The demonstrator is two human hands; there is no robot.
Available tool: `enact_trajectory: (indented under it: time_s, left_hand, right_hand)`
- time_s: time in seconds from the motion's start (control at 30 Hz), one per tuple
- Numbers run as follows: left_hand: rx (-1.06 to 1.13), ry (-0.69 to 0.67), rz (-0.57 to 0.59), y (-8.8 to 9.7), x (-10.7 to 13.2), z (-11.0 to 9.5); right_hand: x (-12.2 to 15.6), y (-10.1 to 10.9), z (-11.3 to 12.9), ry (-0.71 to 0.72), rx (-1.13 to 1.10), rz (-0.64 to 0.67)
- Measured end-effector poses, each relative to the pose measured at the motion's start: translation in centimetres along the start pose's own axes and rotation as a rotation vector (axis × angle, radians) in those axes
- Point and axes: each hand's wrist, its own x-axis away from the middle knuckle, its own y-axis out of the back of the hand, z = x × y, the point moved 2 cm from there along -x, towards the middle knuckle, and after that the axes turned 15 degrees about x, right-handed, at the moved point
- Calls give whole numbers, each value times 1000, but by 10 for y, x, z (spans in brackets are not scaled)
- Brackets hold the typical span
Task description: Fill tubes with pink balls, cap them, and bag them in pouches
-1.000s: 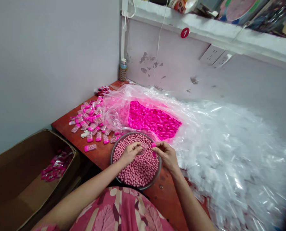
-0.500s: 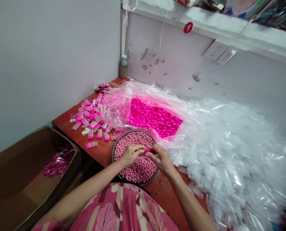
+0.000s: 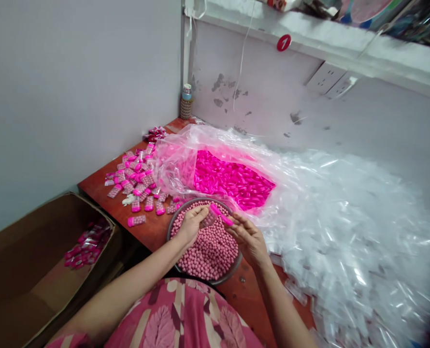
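My left hand [image 3: 192, 226] is closed around a small clear container [image 3: 210, 218], which is tilted and looks filled with pink beads. A bright pink cap [image 3: 220, 214] sits across the container's upper end, its flap seemingly swung out to the right. The fingertips of my right hand [image 3: 247, 236] grip the far end of that cap. Both hands are above a round dark bowl [image 3: 233, 278] full of pink beads [image 3: 209, 253]. Behind the bowl, loose pink caps [image 3: 233, 179] fill an opened clear plastic bag [image 3: 177, 162].
Filled pink-capped containers [image 3: 138, 181] are heaped on the red table [image 3: 99, 176] at left. A big pile of clear containers [image 3: 356, 241] covers the right side. A cardboard box [image 3: 37, 290] stands lower left, with shiny pink packets [image 3: 88, 244] inside. A bottle [image 3: 186, 101] stands in the corner.
My hands have moved slightly apart, the right one lower and its fingers straighter. The clear container and its pink cap, mostly hidden earlier, now show between them.
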Motion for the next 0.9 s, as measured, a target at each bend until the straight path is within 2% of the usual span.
enact_trajectory:
  time_s: [0.1,0.17,0.23,0.3,0.4,0.5,0.7,0.83,0.9]
  left_hand:
    - [-68,-47,12,3,2,1]
    - [-205,-75,80,2,5,1]
    - [-342,-101,161,-1,9,0]
    - [-438,-150,227,-4,12,-2]
    - [-508,-240,252,-7,15,-6]
    - [-513,-261,221,-9,18,-10]
    - [-404,-181,155,-6,17,-4]
    - [-345,-99,40,14,3,-1]
    - [-372,-151,-77,30,-12,-18]
  right_hand:
    - [1,-3,-9,-52,-38,-4]
    - [0,-5,-10,-51,-62,-50]
    - [-4,-9,-6,-59,-90,-43]
    - [-6,-13,-1,-115,-111,60]
    - [-7,-20,0,-256,-182,249]
    - [-6,-27,-5,-331,-290,312]
    - [-14,-43,-12,-324,-481,205]
    - [-20,-62,-19,-412,-439,195]
    - [-19,-70,-24,-398,-398,175]
